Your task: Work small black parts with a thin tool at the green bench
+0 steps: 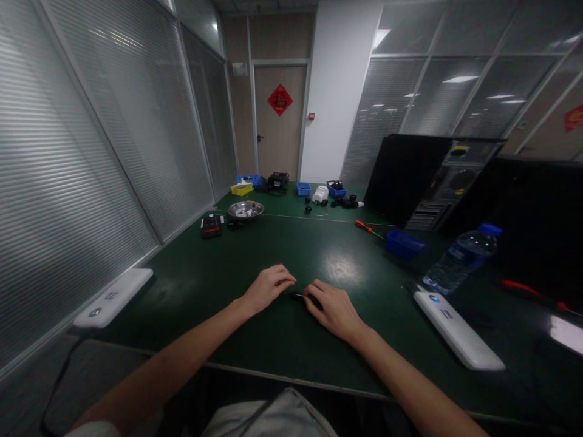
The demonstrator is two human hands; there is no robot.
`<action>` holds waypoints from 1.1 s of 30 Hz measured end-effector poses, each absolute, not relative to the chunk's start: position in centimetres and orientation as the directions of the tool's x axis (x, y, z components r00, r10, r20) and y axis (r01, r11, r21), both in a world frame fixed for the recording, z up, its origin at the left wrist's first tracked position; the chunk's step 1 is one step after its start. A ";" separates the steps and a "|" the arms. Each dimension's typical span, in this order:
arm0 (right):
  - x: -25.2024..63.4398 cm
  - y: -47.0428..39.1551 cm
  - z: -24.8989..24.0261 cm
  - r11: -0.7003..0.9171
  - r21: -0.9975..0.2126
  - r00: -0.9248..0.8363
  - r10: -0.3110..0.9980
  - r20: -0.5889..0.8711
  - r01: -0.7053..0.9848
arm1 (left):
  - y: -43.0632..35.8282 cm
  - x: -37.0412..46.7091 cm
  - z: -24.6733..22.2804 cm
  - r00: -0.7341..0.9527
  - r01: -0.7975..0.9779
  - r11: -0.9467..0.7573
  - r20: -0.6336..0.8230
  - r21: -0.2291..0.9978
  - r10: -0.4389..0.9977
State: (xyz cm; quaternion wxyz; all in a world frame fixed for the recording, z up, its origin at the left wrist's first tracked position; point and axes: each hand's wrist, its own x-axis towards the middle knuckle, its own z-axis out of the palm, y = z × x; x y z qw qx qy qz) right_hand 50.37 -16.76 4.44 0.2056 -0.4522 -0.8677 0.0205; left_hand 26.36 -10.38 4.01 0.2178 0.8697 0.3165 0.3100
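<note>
Near the middle of the green table point(291, 243), my left hand point(269, 287) has its fingers bent and pressed together. Anything between those fingertips is too small or hidden to make out. Just to its right, my right hand point(334, 308) is curled, with thumb and index finger at the end of a small dark object point(296, 295). That object pokes out to the left, low over the tabletop, with a light glint on it. Its kind does not show. The two hands are close but apart.
White oblong devices lie at left point(113, 298) and right point(458, 331). Right of my hands are a water bottle point(462, 258), blue bin point(404, 244) and orange-handled screwdriver point(363, 226). Farther back sit a metal bowl point(246, 210), black box point(212, 226), and several small bins and black parts.
</note>
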 end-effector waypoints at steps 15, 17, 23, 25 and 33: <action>50.5 -17.0 4.6 0.566 -0.280 -0.469 0.813 0.343 0.775 | -12.3 26.0 4.8 0.736 0.386 -0.782 0.348 0.489 0.581; 50.5 -17.0 4.7 0.563 -0.285 -0.467 0.816 0.340 0.776 | -12.1 25.9 4.8 0.744 0.386 -0.780 0.334 0.493 0.579; 50.5 -17.1 4.9 0.553 -0.294 -0.459 0.824 0.332 0.780 | -10.9 25.1 4.8 0.743 0.380 -0.757 0.312 0.531 0.592; 50.4 -17.1 5.0 0.551 -0.296 -0.457 0.826 0.331 0.781 | -10.9 25.2 5.0 0.777 0.376 -0.769 0.277 0.517 0.565; 50.6 -17.1 5.0 0.540 -0.310 -0.448 0.834 0.323 0.783 | -6.8 18.2 4.0 0.691 0.576 -0.731 0.258 0.367 0.675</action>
